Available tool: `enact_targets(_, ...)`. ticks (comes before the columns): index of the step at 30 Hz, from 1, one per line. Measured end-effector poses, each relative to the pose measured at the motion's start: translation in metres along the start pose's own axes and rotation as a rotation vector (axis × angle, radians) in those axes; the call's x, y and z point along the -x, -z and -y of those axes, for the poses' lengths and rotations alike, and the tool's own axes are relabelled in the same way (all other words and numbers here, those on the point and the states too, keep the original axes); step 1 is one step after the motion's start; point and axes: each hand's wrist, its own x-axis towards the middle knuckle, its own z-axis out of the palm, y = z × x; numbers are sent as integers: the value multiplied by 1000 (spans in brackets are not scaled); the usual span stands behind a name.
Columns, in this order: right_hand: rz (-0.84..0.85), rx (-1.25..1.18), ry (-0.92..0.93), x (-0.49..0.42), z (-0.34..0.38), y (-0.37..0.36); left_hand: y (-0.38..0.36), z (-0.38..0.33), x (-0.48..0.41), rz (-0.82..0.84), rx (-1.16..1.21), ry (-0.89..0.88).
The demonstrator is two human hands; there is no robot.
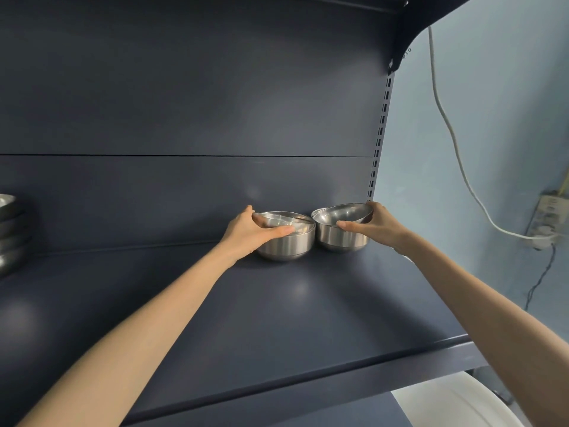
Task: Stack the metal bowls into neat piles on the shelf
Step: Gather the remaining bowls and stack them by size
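The shelf (pixel 277 318) is matte dark blue-grey metal with a couple of soft light blotches on it. The back panel (pixel 184 87) is the same colour, with one seam running across. At the shelf's right edge there's a slotted upright (pixel 381 131), with a curved bracket (pixel 412 32) up top. Past that is a pale blue wall (pixel 498 103), where a white cable (pixel 453 135) droops to a grubby power strip (pixel 548 217). A thin black cord (pixel 539 282) hangs below it.

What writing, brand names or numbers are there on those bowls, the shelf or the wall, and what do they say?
Nothing in this view can be read as text.
Shelf bracket: a few small pale marks, too small and blurred to read.
Power strip on the wall: any print is too blurred to tell.
Metal bowls: no label or stamp shows.
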Motion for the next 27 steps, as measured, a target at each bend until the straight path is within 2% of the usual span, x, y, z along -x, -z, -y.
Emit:
enact_targets(7, -83, -19, 25, 6, 4, -6, 8, 3, 2, 3, -26, -58)
enact_targets(12, -174, -117, 13, 3, 11, -10, 18, 6, 3, 10, -53, -72)
enact_targets(19, -333, -234, 48, 7, 43, -28, 24, 13, 5, -21, 36, -113)
enact_targets(23, -343, -294, 84, 10, 64, -49, 29, 13, 5, -45, 113, -102)
enact_targets(27, -278, -376, 94, 14, 81, -76, 34, 12, 12, -47, 146, -132)
